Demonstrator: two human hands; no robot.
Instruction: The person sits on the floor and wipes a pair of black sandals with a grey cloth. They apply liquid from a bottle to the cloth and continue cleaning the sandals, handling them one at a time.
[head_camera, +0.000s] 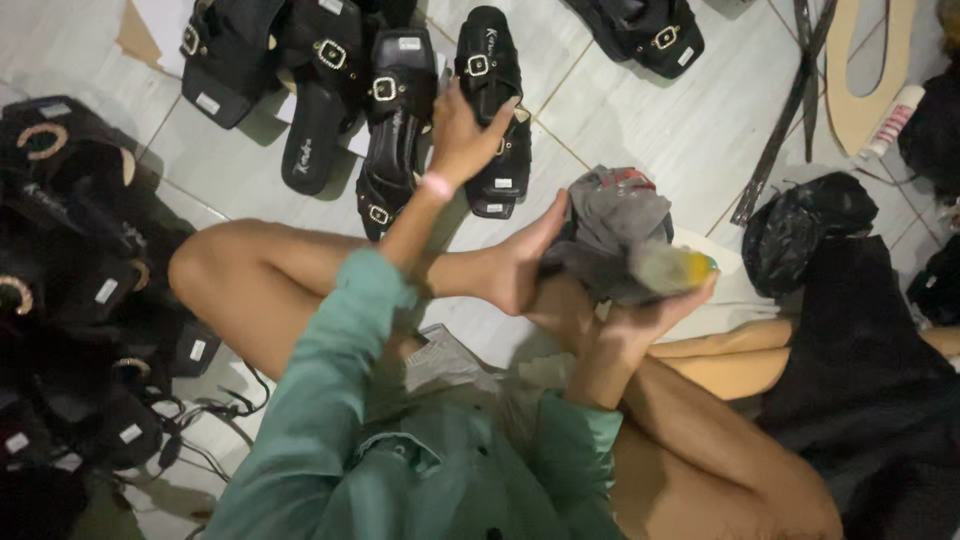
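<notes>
A: Now, entry for the head view. Left hand is stretched out over the floor, fingers curled onto a black buckled sandal that lies on the pale tiled floor. Fingers wrap the sandal's near edge; grip looks closed on it, thumb side hidden.

B: Noted. Right hand?

A: Right hand is palm-up, fingers cupped under a grey cloth. Cloth is bunched, resting on the fingers and against the person's bare foot. A small yellow-green object sits at the fingertips beneath the cloth; its kind cannot be told.

B: Position of the sandal relative to the others?

A: It lies just beside a second black sandal to its left. More black sandals are in a loose row along the top, one apart at upper right. A dense pile of dark sandals fills the left side.

B: Other items?

A: Black plastic bag to the right of the cloth, dark fabric below it. A tan sole-shaped cutout and a small white tube at upper right. Person sits cross-legged, green sleeve on the left arm, a pink band at that wrist.
</notes>
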